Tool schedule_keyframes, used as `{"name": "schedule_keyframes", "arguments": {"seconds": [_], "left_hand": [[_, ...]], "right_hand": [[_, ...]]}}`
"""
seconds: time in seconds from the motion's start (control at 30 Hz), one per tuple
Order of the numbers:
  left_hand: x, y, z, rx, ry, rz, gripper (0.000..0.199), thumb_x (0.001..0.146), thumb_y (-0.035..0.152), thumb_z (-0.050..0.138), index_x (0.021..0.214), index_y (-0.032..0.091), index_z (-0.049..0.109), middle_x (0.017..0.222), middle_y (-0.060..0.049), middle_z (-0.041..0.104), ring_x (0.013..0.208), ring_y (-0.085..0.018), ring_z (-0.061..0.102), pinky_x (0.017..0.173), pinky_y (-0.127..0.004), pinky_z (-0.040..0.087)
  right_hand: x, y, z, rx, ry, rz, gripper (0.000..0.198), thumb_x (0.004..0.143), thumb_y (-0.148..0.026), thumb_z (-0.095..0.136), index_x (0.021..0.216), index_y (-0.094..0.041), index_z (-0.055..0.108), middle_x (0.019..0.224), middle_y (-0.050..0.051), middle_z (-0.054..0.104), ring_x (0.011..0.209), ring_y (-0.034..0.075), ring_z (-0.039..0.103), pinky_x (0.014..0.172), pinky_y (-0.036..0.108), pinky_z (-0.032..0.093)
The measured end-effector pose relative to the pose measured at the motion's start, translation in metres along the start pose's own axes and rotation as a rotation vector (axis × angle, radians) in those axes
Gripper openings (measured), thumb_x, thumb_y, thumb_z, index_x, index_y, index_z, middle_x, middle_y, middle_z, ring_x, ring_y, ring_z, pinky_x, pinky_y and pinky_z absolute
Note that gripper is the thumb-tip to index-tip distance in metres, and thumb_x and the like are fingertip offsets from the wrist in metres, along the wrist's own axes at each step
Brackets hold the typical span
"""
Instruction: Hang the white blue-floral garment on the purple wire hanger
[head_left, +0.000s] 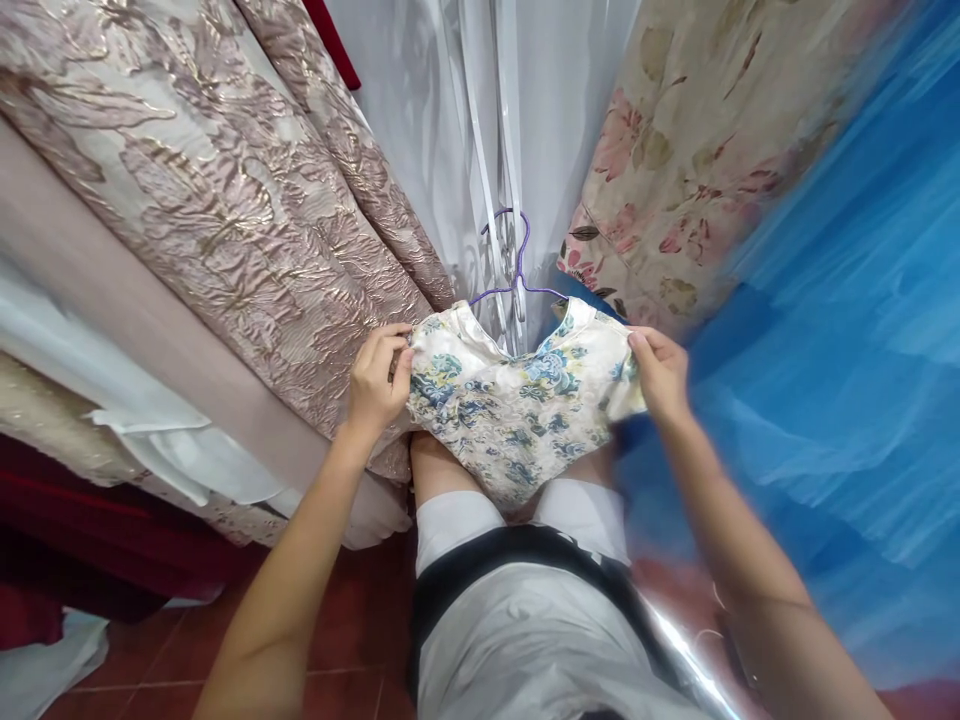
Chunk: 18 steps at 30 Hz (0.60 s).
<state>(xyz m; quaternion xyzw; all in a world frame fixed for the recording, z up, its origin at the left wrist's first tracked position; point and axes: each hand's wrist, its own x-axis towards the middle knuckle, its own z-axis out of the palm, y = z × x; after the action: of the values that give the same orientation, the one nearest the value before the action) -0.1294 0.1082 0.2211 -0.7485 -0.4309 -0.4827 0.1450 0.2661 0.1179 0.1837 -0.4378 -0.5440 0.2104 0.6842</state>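
Floral top (525,400): in front of your thighs, shoulders over the purple hanger's (519,284) two ends.
Left hand (379,375): your thumb and fingers pinch one shoulder edge.
Right hand (661,370): your thumb and fingers pinch the opposite shoulder edge.
Handling: probably light, soft, maybe slippery; you'd best grip the shoulder edges.
Containers: you have none in view.
Hook: by the white straps (480,150); can't tell what it hangs on.
Sides: brocade fabric (225,200) left, blue fabric (840,380) right.

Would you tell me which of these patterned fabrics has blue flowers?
The garment on the purple hanger; the left fabric and right fabric have pinkish patterns instead.
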Motion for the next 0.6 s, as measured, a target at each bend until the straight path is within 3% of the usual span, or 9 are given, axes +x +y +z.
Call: {"name": "schedule_keyframes", "arguments": {"seconds": [0.17, 0.27, 0.4, 0.53, 0.6], "left_hand": [[0.029, 0.014, 0.004, -0.027, -0.138, -0.111, 0.023, 0.1, 0.033, 0.049, 0.115, 0.019, 0.06, 0.108, -0.008, 0.071, 0.099, -0.022, 0.067, 0.09, -0.033, 0.051], [0.049, 0.031, 0.014, 0.049, -0.165, -0.024, 0.025, 0.102, 0.033, 0.047, 0.11, 0.019, 0.067, 0.105, -0.009, 0.071, 0.099, -0.024, 0.066, 0.087, -0.034, 0.049], [0.072, 0.052, 0.036, 0.114, -0.128, 0.066, 0.024, 0.103, 0.032, 0.048, 0.107, 0.019, 0.068, 0.102, -0.009, 0.069, 0.094, -0.024, 0.063, 0.082, -0.035, 0.048], [0.072, 0.057, 0.063, 0.089, -0.123, 0.179, 0.028, 0.105, 0.034, 0.045, 0.097, 0.017, 0.066, 0.093, -0.009, 0.065, 0.09, -0.024, 0.061, 0.082, -0.036, 0.047], [0.059, 0.05, 0.074, 0.035, -0.06, 0.194, 0.034, 0.107, 0.036, 0.039, 0.094, 0.017, 0.064, 0.089, -0.008, 0.063, 0.088, -0.022, 0.061, 0.081, -0.035, 0.047]], "right_hand": [[0.024, -0.004, -0.009, -0.135, 0.092, -0.136, 0.039, 0.088, -0.057, 0.064, 0.075, -0.02, 0.068, 0.066, 0.0, 0.061, 0.066, 0.017, 0.057, 0.061, 0.027, 0.045], [0.049, -0.006, -0.02, -0.185, 0.164, -0.182, 0.038, 0.089, -0.053, 0.065, 0.069, -0.02, 0.064, 0.062, -0.001, 0.058, 0.063, 0.016, 0.055, 0.06, 0.027, 0.044], [0.063, -0.01, -0.038, -0.08, 0.208, -0.102, 0.036, 0.085, -0.052, 0.069, 0.073, -0.019, 0.066, 0.062, -0.002, 0.058, 0.059, 0.015, 0.054, 0.057, 0.028, 0.043], [0.015, -0.028, -0.054, 0.023, 0.111, 0.001, 0.036, 0.082, -0.051, 0.073, 0.069, -0.019, 0.062, 0.058, -0.003, 0.054, 0.051, 0.013, 0.048, 0.048, 0.025, 0.036], [-0.027, -0.041, -0.058, 0.102, -0.04, 0.034, 0.035, 0.084, -0.05, 0.071, 0.068, -0.02, 0.061, 0.054, -0.004, 0.052, 0.044, 0.011, 0.042, 0.042, 0.024, 0.03]]}}
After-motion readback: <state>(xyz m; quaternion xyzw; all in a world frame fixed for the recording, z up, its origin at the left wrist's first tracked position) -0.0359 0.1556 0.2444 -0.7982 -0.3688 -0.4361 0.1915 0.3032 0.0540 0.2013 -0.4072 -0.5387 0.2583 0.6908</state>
